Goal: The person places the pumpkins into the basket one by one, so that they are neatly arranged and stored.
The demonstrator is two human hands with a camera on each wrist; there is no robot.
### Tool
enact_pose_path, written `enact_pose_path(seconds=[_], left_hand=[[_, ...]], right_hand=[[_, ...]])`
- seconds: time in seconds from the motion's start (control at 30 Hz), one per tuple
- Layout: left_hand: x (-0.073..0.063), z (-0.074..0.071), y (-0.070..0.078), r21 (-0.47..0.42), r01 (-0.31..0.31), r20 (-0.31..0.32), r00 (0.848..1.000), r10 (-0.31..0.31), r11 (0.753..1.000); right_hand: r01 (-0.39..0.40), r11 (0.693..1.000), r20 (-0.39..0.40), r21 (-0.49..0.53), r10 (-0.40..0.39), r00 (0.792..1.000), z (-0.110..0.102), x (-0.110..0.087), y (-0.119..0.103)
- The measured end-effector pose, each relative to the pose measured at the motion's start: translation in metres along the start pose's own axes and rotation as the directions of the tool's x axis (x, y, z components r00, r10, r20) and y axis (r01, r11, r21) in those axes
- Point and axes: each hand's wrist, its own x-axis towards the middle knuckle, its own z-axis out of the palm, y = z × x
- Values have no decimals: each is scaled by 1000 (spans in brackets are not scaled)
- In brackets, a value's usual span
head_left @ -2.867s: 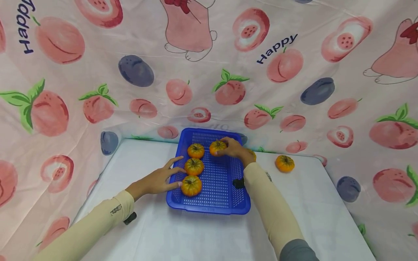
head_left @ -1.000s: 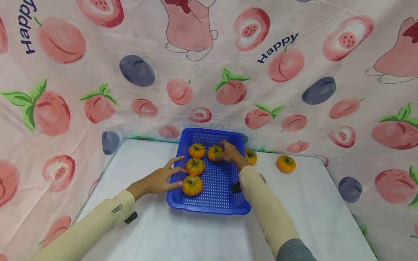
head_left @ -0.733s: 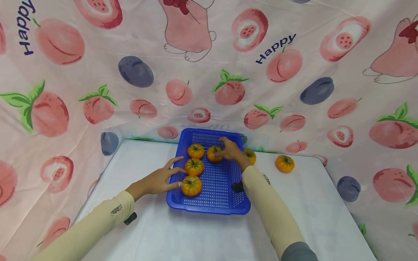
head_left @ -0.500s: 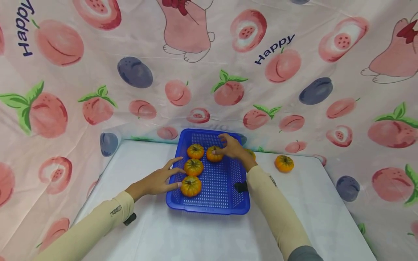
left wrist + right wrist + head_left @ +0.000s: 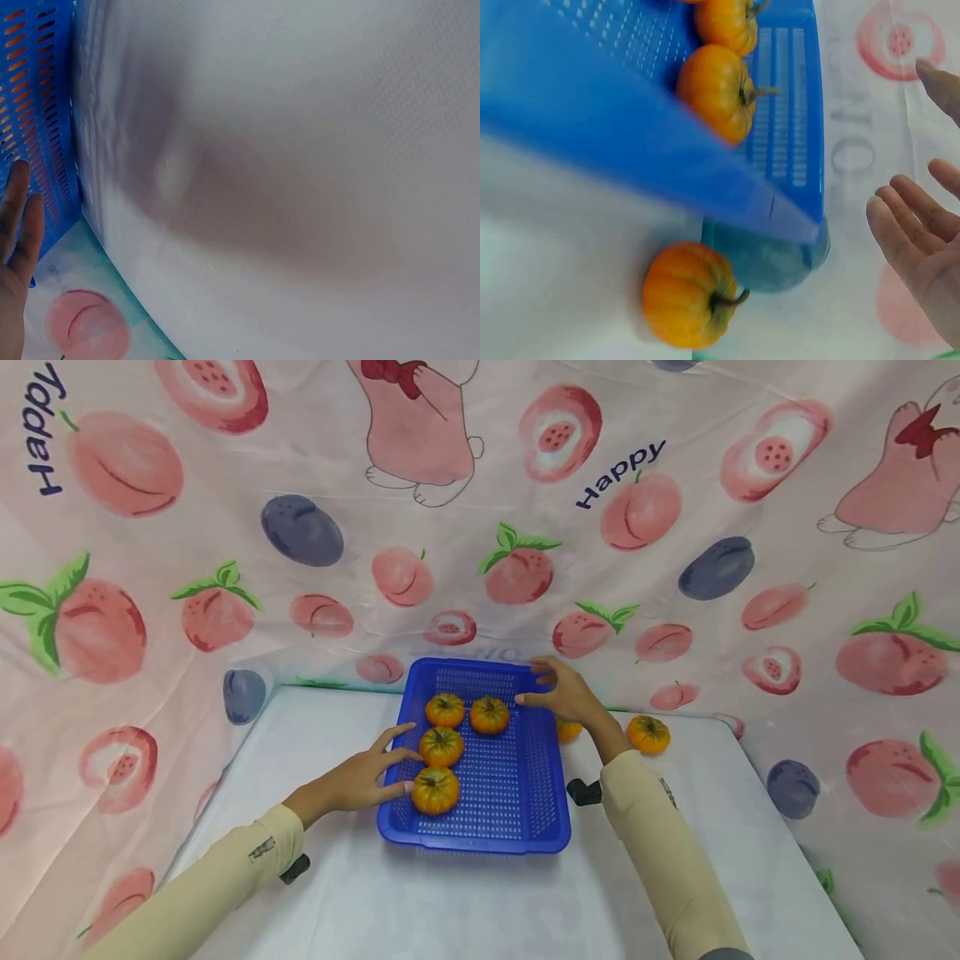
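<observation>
A blue plastic basket with perforated walls holds several small orange pumpkins. Three of them, the nearest being a pumpkin, line its left side; one more pumpkin sits at the back, right of the rearmost. My left hand rests at the left rim with fingers spread, thumb close by the front pumpkin. In the left wrist view, two fingertips lie against the basket wall. Over the back right rim hovers my right hand, fingers loosely extended and holding nothing; the right wrist view shows its palm.
Just outside the basket's right wall stands a pumpkin, partly hidden by the right hand. Farther right is another pumpkin. A white table carries everything, with a fruit-printed cloth hanging behind.
My right hand let go of the back pumpkin, after shifting it slightly left, then rose rightward to the basket's rim. The left hand stayed at the left rim.
</observation>
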Motion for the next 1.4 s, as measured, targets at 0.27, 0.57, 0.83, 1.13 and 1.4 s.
enact_pose_path(seconds=[0.27, 0.57, 0.83, 1.13, 1.4], left_hand=[[-3, -1, 0, -7, -2, -9, 1000, 2, 1000], [-3, -1, -2, -3, -5, -15, 1000, 5, 1000], [-4, -2, -1, -6, 0, -5, 1000, 0, 1000], [-2, -2, 1, -10, 10, 5, 1000, -10, 1000], [-2, -1, 1, -13, 5, 4, 1000, -5, 1000]], right_hand=[[-25, 1000, -3, -2, 25, 1000, -13, -12, 23], [-77, 996, -7, -34, 77, 997, -12, -24, 59], [-89, 996, -14, -29, 89, 996, -14, -28, 85], [-180, 983, 11, -32, 180, 984, -7, -26, 108], [-234, 964, -29, -129, 232, 972, 1, -14, 123]])
